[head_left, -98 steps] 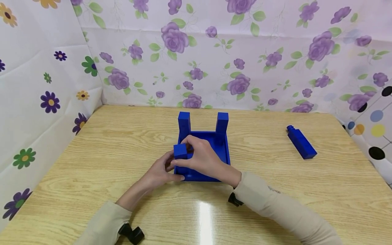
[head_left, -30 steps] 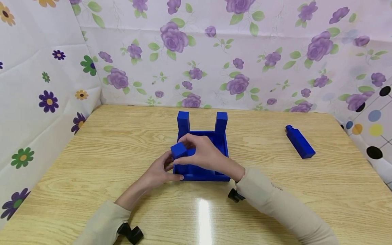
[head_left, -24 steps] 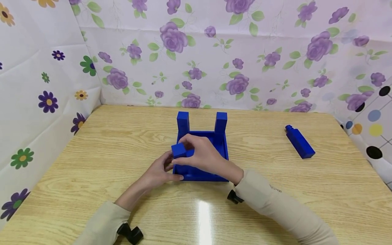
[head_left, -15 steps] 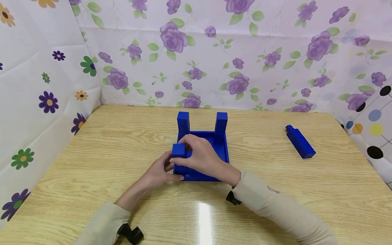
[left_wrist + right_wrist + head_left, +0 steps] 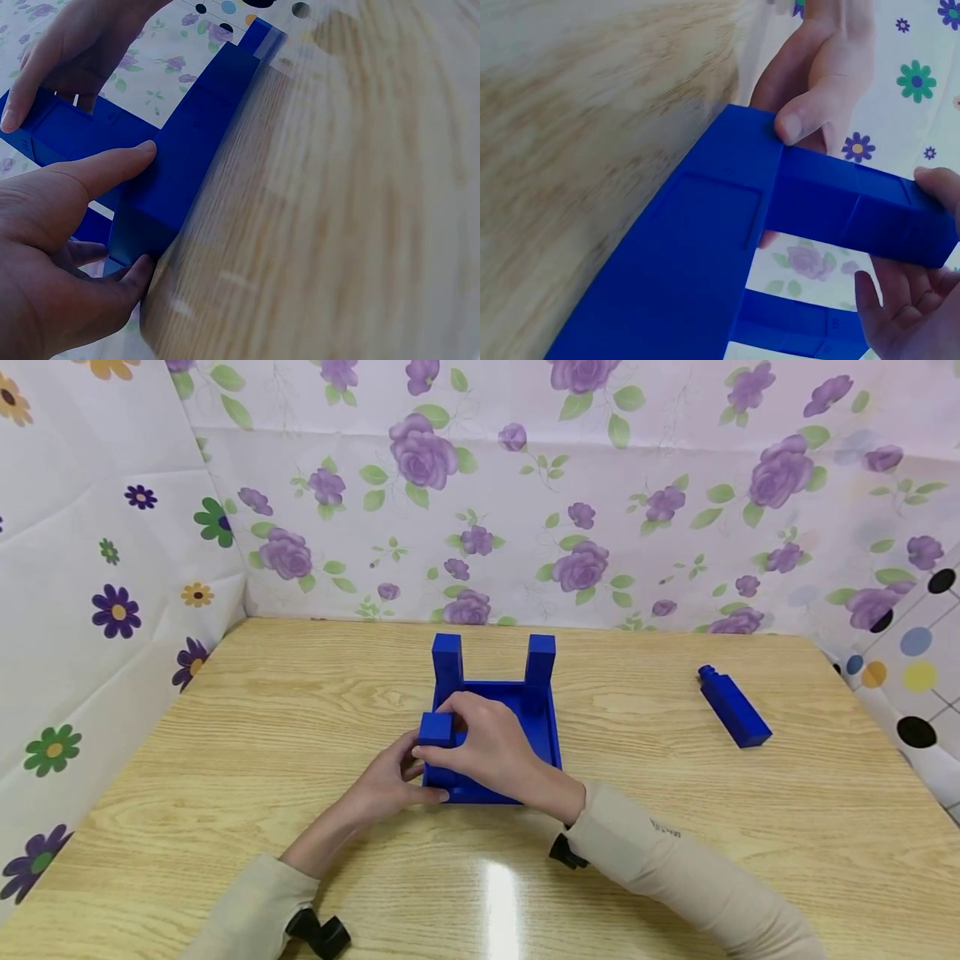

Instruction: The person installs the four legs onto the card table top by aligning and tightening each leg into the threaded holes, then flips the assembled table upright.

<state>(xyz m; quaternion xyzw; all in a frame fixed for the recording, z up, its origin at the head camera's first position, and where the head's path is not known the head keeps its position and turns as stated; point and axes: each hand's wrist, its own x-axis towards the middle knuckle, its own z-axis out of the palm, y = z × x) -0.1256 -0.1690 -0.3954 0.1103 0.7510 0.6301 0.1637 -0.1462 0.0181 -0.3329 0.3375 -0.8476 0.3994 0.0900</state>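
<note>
Overall, we see a flowered sheet (image 5: pixel 637 502) rising behind a wood-grained worktop (image 5: pixel 637 743), on which the square blue base (image 5: pixel 483 795) lies, near the middle. The right hand (image 5: pixel 491 745) pinches the upper part of the near-left post (image 5: pixel 436 727) between thumb and fingers; the left hand (image 5: pixel 392 782) grips the base's near-left corner, thumb on its near wall. Two far posts, the left (image 5: pixel 447 660) and the right (image 5: pixel 540 660), stand upright at the far corners, while a loose post (image 5: pixel 737 710) lies well apart to the right, its narrow neck (image 5: pixel 707 672) pointing away from us.

We note that the held post's top, skewed about a second ago, now sits square with the base; we judge that the post is being twisted into its seat, though we cannot tell how firmly it is fixed.

Hidden from us are the joint at the post's foot and, behind the right wrist, the base's near-right corner. The left fingertips are partly covered, both wrist views are dim and cut off parts of the base, and any thread on the neck is too small to confirm.
</note>
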